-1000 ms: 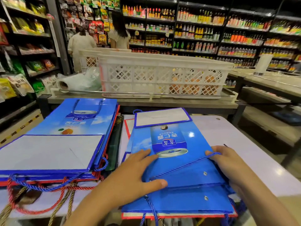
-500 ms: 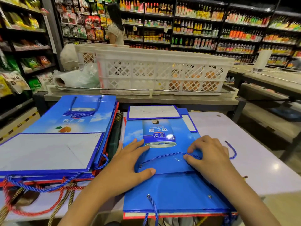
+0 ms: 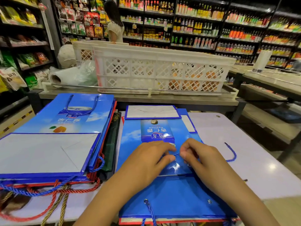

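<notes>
A flattened blue gift bag (image 3: 156,128) lies on top of a small stack of such bags in the middle of the white table (image 3: 244,160). Both hands rest on its lower half, fingertips nearly meeting. My left hand (image 3: 149,162) and my right hand (image 3: 197,154) each pinch the bag's blue rope handle (image 3: 176,154) between them. A loop of another blue rope handle (image 3: 232,152) trails off to the right onto the table.
A taller stack of flat blue and red bags (image 3: 48,144) with rope handles lies at the left. Behind the table stands a counter with a white plastic crate (image 3: 162,69) of oranges. Store shelves and a person (image 3: 114,23) are at the back.
My right hand slid left along the rope handle to meet the left hand at the bag's middle. My left hand's fingers curled in to pinch the rope.
</notes>
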Action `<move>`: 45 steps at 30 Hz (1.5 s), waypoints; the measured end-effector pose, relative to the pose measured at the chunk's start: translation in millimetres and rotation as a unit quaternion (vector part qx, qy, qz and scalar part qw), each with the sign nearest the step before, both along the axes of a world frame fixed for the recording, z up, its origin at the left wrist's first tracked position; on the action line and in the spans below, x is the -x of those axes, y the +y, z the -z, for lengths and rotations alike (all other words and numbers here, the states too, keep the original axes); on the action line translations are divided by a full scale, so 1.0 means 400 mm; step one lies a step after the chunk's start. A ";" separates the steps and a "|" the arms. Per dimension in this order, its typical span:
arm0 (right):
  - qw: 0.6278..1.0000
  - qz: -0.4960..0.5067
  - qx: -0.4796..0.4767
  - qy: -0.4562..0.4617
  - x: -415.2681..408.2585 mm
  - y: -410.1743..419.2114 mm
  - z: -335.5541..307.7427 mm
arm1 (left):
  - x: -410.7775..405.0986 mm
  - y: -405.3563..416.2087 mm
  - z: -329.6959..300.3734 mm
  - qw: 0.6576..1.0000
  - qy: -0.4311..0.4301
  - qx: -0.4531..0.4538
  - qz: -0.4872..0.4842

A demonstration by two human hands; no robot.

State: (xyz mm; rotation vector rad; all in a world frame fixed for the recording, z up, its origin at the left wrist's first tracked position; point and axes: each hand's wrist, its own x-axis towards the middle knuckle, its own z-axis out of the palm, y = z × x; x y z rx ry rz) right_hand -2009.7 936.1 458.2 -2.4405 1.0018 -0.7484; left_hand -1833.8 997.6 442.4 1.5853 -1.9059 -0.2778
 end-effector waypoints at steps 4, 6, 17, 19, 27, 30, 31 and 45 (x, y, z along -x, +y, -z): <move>0.998 -0.020 -0.045 -0.048 -0.004 0.002 -0.015 | -0.015 -0.005 0.008 0.996 0.069 0.047 -0.007; 0.995 -0.031 -0.080 -0.045 0.002 0.002 -0.017 | -0.025 -0.002 0.010 0.987 0.127 0.089 -0.048; 0.994 -0.021 -0.103 -0.031 0.011 -0.006 -0.026 | -0.033 0.011 -0.001 0.982 0.047 0.111 -0.143; 0.996 -0.026 -0.087 -0.023 0.003 -0.006 -0.027 | -0.011 0.010 -0.013 0.997 -0.010 0.054 -0.058; 0.991 -0.038 -0.126 -0.017 0.022 -0.011 -0.026 | -0.037 -0.022 -0.010 0.996 0.018 0.055 -0.062; 0.985 -0.037 -0.162 -0.044 0.029 -0.012 -0.029 | -0.046 -0.029 -0.030 0.988 0.021 0.090 -0.122; 0.981 -0.040 -0.178 -0.059 0.029 -0.011 -0.032 | -0.047 -0.035 -0.037 0.985 0.019 0.099 -0.139; 0.939 0.014 -0.269 -0.214 0.038 -0.040 -0.023 | 0.025 -0.022 -0.016 0.993 -0.049 0.102 -0.040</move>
